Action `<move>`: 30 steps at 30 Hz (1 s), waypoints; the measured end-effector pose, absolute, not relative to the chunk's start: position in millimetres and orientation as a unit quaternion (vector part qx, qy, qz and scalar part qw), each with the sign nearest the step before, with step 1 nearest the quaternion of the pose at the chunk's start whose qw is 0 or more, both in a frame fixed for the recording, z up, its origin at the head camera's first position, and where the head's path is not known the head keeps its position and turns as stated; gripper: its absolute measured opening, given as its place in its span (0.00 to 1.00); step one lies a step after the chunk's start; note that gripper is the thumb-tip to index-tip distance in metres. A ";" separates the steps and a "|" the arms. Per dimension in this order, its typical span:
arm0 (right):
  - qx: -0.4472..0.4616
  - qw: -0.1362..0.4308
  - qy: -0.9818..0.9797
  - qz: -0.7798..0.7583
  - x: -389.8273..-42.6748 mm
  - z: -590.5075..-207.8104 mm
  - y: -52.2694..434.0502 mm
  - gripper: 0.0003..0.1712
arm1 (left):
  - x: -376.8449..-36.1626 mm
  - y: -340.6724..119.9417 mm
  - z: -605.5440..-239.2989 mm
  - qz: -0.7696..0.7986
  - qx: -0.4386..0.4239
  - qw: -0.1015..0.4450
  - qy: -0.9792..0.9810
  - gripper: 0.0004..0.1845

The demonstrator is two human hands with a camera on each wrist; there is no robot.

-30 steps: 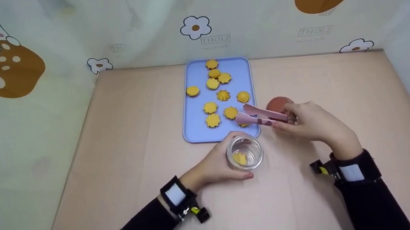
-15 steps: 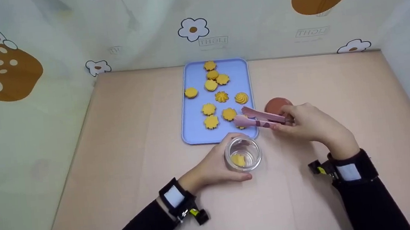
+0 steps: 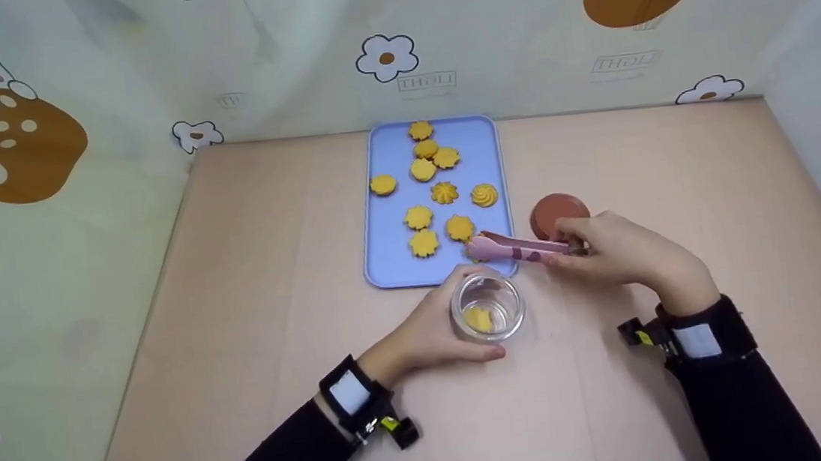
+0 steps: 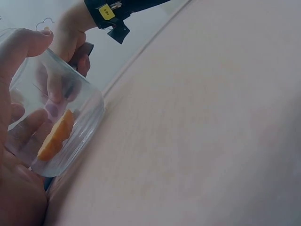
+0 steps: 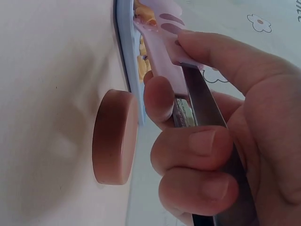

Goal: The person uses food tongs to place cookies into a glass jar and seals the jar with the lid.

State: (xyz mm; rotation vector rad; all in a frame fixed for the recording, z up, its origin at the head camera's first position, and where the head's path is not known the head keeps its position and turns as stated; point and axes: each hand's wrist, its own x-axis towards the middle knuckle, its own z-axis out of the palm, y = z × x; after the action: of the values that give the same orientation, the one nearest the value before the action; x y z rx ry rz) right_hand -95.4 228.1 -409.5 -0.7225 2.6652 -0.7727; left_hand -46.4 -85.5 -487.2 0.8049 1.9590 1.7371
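Note:
My left hand (image 3: 435, 330) grips a clear glass jar (image 3: 506, 304), thumb and fingers round its side. One yellow cookie (image 4: 57, 136) lies inside at the bottom. In my right hand (image 3: 631, 254) is a pair of pink tongs (image 3: 525, 248) with metal handles, squeezed between thumb and fingers. The tong tips are close together around a flower-shaped cookie (image 5: 145, 14) at the near right corner of the blue tray (image 3: 391, 266); the tips mostly cover that cookie in the head view.
Several more yellow cookies (image 3: 444, 192) are spread over the tray. A round brown lid (image 3: 558, 215) lies on the table (image 3: 270, 259) right of the tray, beside my right hand. A patterned cloth (image 3: 274, 63) stands behind the table.
The tong arms have come together from spread apart, around the cookie at the tray's near right corner. The left hand and jar have stayed in place.

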 end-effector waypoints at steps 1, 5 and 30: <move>-0.253 0.135 0.920 -0.267 -95.7 -409.9 228.3 0.13 | -46.6 -85.5 -487.0 0.622 0.288 0.199 0.701 0.53; -0.257 0.138 0.919 -0.266 -96.9 -410.8 228.1 0.12 | -47.0 -85.5 -486.7 0.625 0.287 0.201 0.698 0.54; -0.270 0.131 0.923 -0.242 -99.0 -419.7 229.2 0.18 | -46.8 -85.2 -487.8 0.615 0.294 0.195 0.705 0.53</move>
State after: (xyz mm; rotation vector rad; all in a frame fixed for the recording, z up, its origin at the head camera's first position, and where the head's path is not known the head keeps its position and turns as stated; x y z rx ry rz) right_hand -99.0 229.2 -419.7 -0.7842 2.6805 -0.7023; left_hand -46.8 -85.2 -487.8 0.8251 1.9760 1.7255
